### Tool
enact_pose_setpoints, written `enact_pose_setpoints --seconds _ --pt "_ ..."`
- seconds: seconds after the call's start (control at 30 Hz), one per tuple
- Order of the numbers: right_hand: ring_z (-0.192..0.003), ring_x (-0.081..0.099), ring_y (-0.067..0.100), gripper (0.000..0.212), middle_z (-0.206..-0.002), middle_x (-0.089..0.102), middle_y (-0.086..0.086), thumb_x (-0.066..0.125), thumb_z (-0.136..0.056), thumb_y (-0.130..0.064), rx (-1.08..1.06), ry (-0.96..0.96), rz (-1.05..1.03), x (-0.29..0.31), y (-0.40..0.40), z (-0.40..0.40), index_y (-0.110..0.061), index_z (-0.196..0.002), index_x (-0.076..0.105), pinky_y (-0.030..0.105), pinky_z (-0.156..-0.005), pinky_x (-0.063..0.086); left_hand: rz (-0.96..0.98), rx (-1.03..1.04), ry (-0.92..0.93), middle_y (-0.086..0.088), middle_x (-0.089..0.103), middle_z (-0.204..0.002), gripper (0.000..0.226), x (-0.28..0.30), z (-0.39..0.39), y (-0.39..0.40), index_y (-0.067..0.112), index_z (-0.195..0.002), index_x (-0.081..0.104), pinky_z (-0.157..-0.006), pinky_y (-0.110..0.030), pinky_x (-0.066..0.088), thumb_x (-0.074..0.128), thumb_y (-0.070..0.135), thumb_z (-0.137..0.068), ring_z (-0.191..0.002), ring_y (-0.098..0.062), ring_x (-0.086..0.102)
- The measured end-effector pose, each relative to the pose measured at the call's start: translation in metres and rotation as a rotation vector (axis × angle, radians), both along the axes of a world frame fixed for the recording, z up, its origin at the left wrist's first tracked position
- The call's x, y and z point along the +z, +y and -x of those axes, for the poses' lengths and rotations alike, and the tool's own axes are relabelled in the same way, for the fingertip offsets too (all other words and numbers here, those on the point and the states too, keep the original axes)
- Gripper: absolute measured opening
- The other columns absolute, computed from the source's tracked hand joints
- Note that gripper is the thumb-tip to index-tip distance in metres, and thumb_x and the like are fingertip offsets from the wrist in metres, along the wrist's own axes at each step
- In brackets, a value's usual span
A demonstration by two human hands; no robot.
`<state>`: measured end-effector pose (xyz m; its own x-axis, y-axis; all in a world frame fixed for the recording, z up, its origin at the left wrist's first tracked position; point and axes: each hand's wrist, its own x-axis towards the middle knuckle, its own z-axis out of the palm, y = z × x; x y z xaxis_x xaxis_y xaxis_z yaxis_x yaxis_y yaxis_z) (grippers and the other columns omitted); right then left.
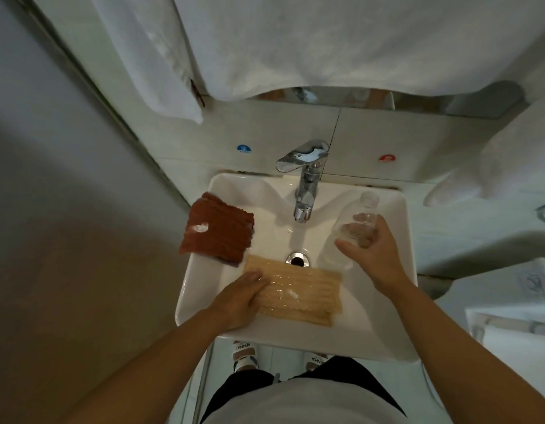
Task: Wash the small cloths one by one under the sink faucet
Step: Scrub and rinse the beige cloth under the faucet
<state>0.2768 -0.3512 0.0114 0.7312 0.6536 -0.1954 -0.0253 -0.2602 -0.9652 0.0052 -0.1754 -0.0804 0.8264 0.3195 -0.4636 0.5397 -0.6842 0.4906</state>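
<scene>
- The person stands at a small white sink (387, 341), seen from right above, both bare forearms reaching into the basin.
- The beige cloth (298, 289) lies flat and wet on the near slope of the basin, just below the drain (298, 259). It has a ribbed texture and looks shiny with water.
- The left hand (237, 298) lies palm down on the left end of that cloth, fingers straight and pressed together, tips pointing toward the middle of the cloth. Pressing, not pinching.
- The reddish-brown cloth (217, 230) sits on the left rim of the sink, part of it hanging over the edge into the basin. There's a whitish blob on it, can't tell what. A darker edge peeks out underneath it at the bottom.
- The right hand (372, 249) is curled round a clear plastic bottle (355, 228), thumb out on the left side and the fingers wrapped round the far side. The bottle is tilted, cap end pointing away toward the back right corner of the sink.
- The chrome faucet (306, 182) stands at the back centre, spout over the basin. Can't tell whether water is running.
- Blue sticker (244, 149) left of the faucet and red sticker (386, 158) right of it, both on the wall tiles.
- White towels (326, 41) hang above.
</scene>
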Motion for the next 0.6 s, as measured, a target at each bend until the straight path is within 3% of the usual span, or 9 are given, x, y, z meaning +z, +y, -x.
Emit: enact_pose_setpoints --seconds 0.13,0.23,0.33,0.47,0.6 --pt "-0.103 0.071 0.013 0.063 -0.114 0.073 0.002 0.086 -0.074 -0.001 0.121 0.028 0.005 0.012 -0.014 0.006 -0.025 -0.128 0.063 0.026 -0.088 0.059 0.002 -0.013 0.014 0.002 0.009 -0.171 0.057 0.005 -0.003 -0.001 0.028 -0.161 0.025 -0.122 -0.023 0.006 0.045 0.026 -0.108 -0.157 -0.015 0.004" --pt "-0.107 0.066 0.002 0.073 -0.117 0.071 -0.011 0.093 -0.071 -0.017 0.34 -0.181 0.153 0.005 -0.021 0.01 -0.048 -0.128 0.059 0.019 -0.093 0.052 -0.018 -0.043 0.002 0.0 0.01 -0.171 0.056 0.006 -0.002 -0.001 0.027 -0.161 0.025 -0.123 -0.027 0.01 0.044 0.025 -0.108 -0.157 -0.017 0.005" --pt "-0.114 0.062 0.001 0.077 -0.125 0.068 -0.013 0.09 -0.072 -0.035 0.56 -0.41 0.286 -0.02 -0.025 0.012 -0.053 -0.136 0.051 0.029 -0.1 0.05 -0.03 -0.058 0.007 -0.001 0.01 -0.171 0.056 0.002 0.0 -0.001 0.026 -0.16 0.026 -0.124 -0.031 0.014 0.044 0.026 -0.107 -0.157 -0.017 0.005" --pt "-0.102 0.065 0.019 0.074 -0.113 0.071 -0.006 0.07 -0.075 -0.06 0.704 -0.677 0.445 -0.046 -0.023 0.013 -0.04 -0.144 0.051 0.044 -0.091 0.052 -0.021 -0.062 0.019 -0.001 0.011 -0.171 0.058 -0.001 0.002 0.0 0.027 -0.16 0.027 -0.124 -0.033 0.016 0.046 0.025 -0.106 -0.157 -0.017 0.005" --pt "-0.12 0.06 0.019 0.074 -0.124 0.067 -0.008 0.083 -0.074 -0.054 0.663 -0.624 0.513 -0.051 -0.015 0.021 -0.034 -0.14 0.054 0.043 -0.108 0.033 -0.013 -0.068 0.014 -0.002 0.012 -0.171 0.058 -0.001 0.001 0.001 0.025 -0.16 0.028 -0.125 -0.034 0.018 0.047 0.023 -0.105 -0.157 -0.017 0.005"
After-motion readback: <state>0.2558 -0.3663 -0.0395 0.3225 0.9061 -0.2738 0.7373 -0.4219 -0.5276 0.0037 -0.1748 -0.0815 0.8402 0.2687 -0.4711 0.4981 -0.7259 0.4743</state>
